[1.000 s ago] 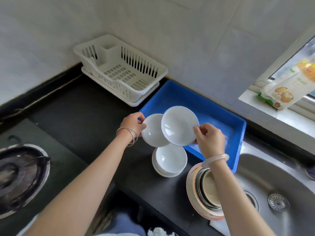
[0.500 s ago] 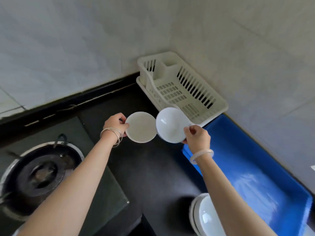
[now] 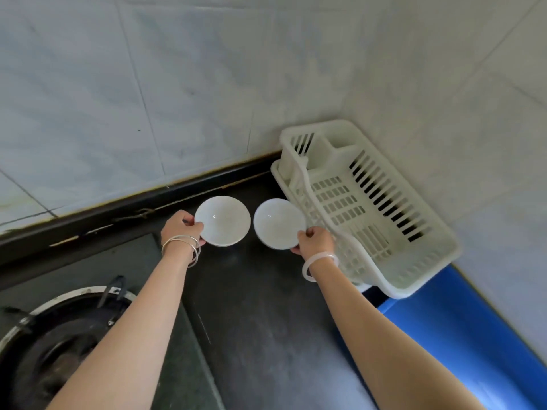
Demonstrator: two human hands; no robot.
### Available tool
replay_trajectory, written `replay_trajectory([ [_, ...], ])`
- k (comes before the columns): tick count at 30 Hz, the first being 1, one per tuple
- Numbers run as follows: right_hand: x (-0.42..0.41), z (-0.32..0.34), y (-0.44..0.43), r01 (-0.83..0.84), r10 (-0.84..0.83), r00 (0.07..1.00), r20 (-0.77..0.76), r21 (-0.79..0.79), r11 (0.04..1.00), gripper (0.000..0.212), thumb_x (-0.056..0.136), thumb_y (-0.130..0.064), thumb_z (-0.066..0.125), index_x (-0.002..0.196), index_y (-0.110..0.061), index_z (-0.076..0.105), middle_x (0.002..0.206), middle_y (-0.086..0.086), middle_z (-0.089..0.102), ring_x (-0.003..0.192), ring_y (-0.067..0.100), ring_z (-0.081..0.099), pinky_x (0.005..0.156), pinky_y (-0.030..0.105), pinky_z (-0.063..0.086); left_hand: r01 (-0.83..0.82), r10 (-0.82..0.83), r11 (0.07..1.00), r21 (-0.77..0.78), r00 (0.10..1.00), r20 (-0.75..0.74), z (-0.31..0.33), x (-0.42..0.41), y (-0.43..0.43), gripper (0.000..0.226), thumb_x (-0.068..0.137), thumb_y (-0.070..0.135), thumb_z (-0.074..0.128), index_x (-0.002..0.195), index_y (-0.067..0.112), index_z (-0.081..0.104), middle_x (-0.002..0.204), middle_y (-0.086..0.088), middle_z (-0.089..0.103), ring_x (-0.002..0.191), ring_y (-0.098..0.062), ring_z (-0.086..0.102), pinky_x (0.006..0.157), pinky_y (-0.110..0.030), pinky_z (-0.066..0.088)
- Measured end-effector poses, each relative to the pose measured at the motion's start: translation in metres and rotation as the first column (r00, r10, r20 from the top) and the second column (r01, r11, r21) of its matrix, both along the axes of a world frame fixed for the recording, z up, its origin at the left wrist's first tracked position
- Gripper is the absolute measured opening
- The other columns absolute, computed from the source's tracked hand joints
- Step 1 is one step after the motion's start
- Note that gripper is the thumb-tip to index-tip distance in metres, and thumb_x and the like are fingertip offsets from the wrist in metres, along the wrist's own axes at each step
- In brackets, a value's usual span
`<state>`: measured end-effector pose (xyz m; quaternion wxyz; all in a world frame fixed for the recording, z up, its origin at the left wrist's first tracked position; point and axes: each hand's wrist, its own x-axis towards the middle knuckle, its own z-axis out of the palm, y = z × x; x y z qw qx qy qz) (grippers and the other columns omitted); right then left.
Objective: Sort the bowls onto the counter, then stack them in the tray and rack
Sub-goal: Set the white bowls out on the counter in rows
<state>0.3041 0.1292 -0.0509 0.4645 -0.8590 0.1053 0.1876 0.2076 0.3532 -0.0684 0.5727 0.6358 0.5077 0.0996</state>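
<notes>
Head view: left bowl [image 3: 222, 221] and right bowl [image 3: 279, 223] are farther out over the counter [image 3: 266, 306] than before, now apart. Left hand [image 3: 180, 229] pinches its rim at 9 o'clock, right hand [image 3: 315, 242] at 5 o'clock, beside the rack [image 3: 370, 202].

Dark counter [image 3: 260, 306] is running into a tiled corner, with a black upstand [image 3: 148, 199] lining its back edge.

Left: a glass-topped gas stove [image 3: 88, 270] is sitting on it, with its burner ring [image 3: 50, 350] and black pan supports [image 3: 114, 287] showing.

Back right: a white plastic dish rack [image 3: 340, 202] is standing on its own drip tray [image 3: 275, 173], angled against the right wall [image 3: 473, 143].

Just beside the rack's near corner, a blue tray [image 3: 461, 335] is lying along that wall.

Between stove and rack, two white bowls are being held low over the bare surface: the left bowl [image 3: 222, 221] in the left hand [image 3: 180, 229] and the right bowl [image 3: 279, 223] in the right hand [image 3: 315, 241]. Contact with the counter is not showing clearly.
</notes>
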Motion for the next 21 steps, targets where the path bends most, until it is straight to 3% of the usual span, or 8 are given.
replay_trajectory([
  [4, 0.031, -0.016, 0.031, 0.018, -0.018, 1.0, -0.018, 0.013, 1.0, 0.021, 0.089, -0.006, 0.05, 0.07, -0.014, 0.051, 0.069, -0.003, 0.055, 0.049, 0.01, 0.06, 0.067, 0.039, 0.061, -0.07, 0.07, 0.997, -0.022, 0.997, 0.024, -0.009, 0.019, 0.013, 0.011, 0.081, 0.001, 0.059, 0.081, 0.009, 0.053, 0.096, -0.016, 0.058, 0.09, -0.037, 0.063, 0.067, -0.038, 0.056],
  [8, 0.052, -0.032, 0.055, 0.045, -0.042, 0.997, -0.06, 0.053, 0.998, 0.018, 0.089, -0.003, 0.049, 0.073, -0.011, 0.048, 0.07, -0.004, 0.051, 0.047, 0.01, 0.057, 0.069, 0.041, 0.06, -0.111, 0.111, 0.994, -0.011, 0.993, 0.029, -0.019, 0.027, 0.024, 0.011, 0.082, 0.002, 0.059, 0.083, 0.01, 0.052, 0.099, -0.017, 0.059, 0.088, -0.035, 0.062, 0.063, -0.034, 0.054],
  [11, 0.058, -0.041, 0.066, 0.075, -0.064, 0.992, -0.109, 0.098, 0.992, 0.012, 0.089, -0.003, 0.047, 0.079, -0.011, 0.047, 0.07, -0.004, 0.051, 0.048, 0.011, 0.06, 0.067, 0.036, 0.059, -0.128, 0.128, 0.992, -0.002, 0.991, 0.026, -0.025, 0.027, 0.029, 0.01, 0.082, 0.003, 0.059, 0.085, 0.011, 0.053, 0.108, -0.019, 0.06, 0.085, -0.031, 0.062, 0.058, -0.031, 0.053],
  [14, 0.063, -0.045, 0.075, 0.117, -0.097, 0.986, -0.134, 0.153, 0.981, 0.02, 0.089, -0.004, 0.047, 0.074, -0.016, 0.044, 0.072, -0.001, 0.054, 0.052, 0.015, 0.063, 0.062, 0.032, 0.057, -0.181, 0.181, 0.983, -0.015, 0.983, 0.038, -0.028, 0.026, 0.032, 0.01, 0.082, 0.003, 0.059, 0.086, 0.011, 0.053, 0.109, -0.017, 0.06, 0.085, -0.031, 0.063, 0.054, -0.027, 0.052],
  [21, 0.072, -0.046, 0.091, 0.148, -0.109, 0.978, -0.177, 0.227, 0.963, 0.01, 0.089, -0.006, 0.051, 0.08, -0.01, 0.048, 0.073, 0.004, 0.058, 0.059, 0.017, 0.066, 0.076, 0.037, 0.058, -0.3, 0.335, 0.923, -0.24, 0.934, 0.12, -0.027, 0.023, 0.029, 0.012, 0.085, 0.003, 0.056, 0.093, 0.01, 0.054, 0.105, -0.016, 0.06, 0.093, -0.032, 0.065, 0.066, -0.033, 0.055],
])
